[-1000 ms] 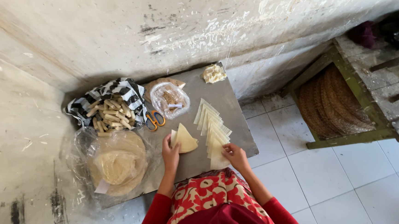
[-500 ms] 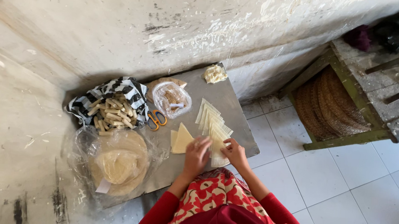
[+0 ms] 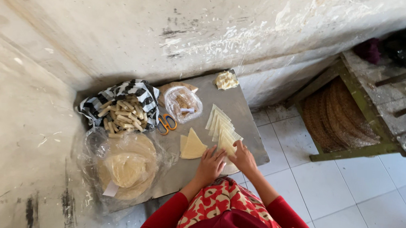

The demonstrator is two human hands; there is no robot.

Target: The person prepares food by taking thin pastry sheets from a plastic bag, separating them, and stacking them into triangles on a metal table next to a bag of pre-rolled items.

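Wrapper sheets handled on grey board (image 3: 240, 111)

Both hands, left hand (image 3: 210, 164) and right hand (image 3: 242, 157), are laid open-fingered on the fanned wrapper triangles (image 3: 223, 129); nothing is gripped.

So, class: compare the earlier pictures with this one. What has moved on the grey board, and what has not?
The left hand has moved right, off the loose pale triangular wrapper, to join the right hand at the row of cut pale wrappers. The orange-handled scissors, rolled sticks and bagged round sheets stayed put.
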